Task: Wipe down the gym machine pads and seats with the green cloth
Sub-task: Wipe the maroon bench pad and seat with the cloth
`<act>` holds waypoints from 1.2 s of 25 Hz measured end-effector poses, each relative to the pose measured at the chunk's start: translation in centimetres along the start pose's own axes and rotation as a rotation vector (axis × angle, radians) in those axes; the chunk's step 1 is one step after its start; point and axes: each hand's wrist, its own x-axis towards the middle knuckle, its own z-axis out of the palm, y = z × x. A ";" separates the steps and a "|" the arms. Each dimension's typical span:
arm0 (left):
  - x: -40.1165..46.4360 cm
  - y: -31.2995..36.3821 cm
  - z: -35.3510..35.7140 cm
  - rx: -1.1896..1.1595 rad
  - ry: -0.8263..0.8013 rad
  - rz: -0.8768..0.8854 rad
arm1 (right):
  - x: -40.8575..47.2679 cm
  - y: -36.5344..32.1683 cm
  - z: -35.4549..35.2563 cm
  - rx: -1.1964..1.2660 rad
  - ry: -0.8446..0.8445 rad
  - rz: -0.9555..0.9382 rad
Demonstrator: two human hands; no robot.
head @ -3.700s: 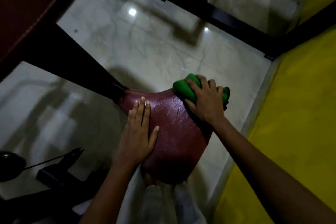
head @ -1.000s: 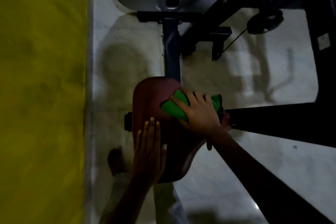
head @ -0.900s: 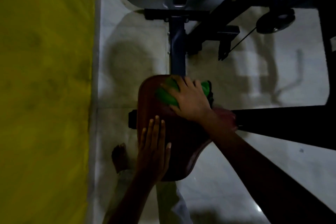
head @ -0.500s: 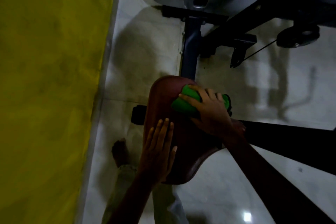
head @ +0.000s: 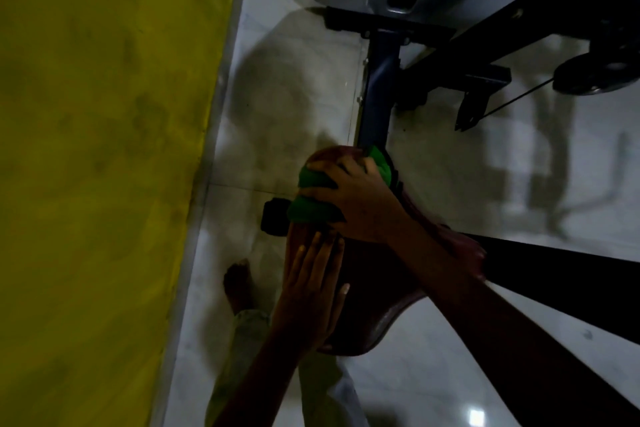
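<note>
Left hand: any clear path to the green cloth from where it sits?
Probably yes. The left hand lies flat on the seat, fingertips just short of the green cloth. Only the right hand gripping the cloth covers most of it.

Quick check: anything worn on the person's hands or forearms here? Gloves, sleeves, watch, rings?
Nothing visible. The left hand and right hand are bare, no gloves. Both forearms are uncovered as far as the frame shows, with no sleeve edge in view. No watch, band or ring can be made out, though the dim light could hide small items.

Glossy marble floor (head: 433, 166), yellow wall (head: 97, 149)
</note>
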 end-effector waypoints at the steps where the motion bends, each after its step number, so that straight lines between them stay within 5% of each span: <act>1: 0.1 -0.1 0.0 -0.001 -0.002 0.002 | 0.4 0.5 -0.3 0.004 -0.030 0.021; 4: 0.3 -0.5 0.0 0.013 0.006 0.022 | 4.3 1.3 -1.6 0.009 -0.145 0.221; 9: 0.0 0.2 0.0 0.057 0.023 0.016 | 8.2 -1.1 -1.7 -0.222 -0.332 -0.089; 11: 0.2 -0.1 -0.2 0.070 0.020 0.017 | 8.6 -0.4 -1.6 -0.181 -0.328 -0.079; 16: 0.6 -0.6 -0.1 0.078 0.025 0.051 | 8.6 4.2 -1.9 0.181 -0.251 0.602; 21: 0.1 0.0 0.4 0.047 0.043 0.009 | 8.2 -0.5 -1.9 -0.133 -0.351 -0.023; 23: 0.2 -0.2 0.1 0.052 0.050 0.020 | 9.0 -0.3 -1.6 -0.127 -0.360 -0.090; 28: 0.9 -1.2 -0.1 0.083 0.086 0.118 | 7.4 4.7 -1.9 0.339 -0.173 0.607; 30: 1.7 -1.4 -0.3 0.107 0.114 0.156 | 7.1 4.6 -1.9 0.238 -0.174 0.630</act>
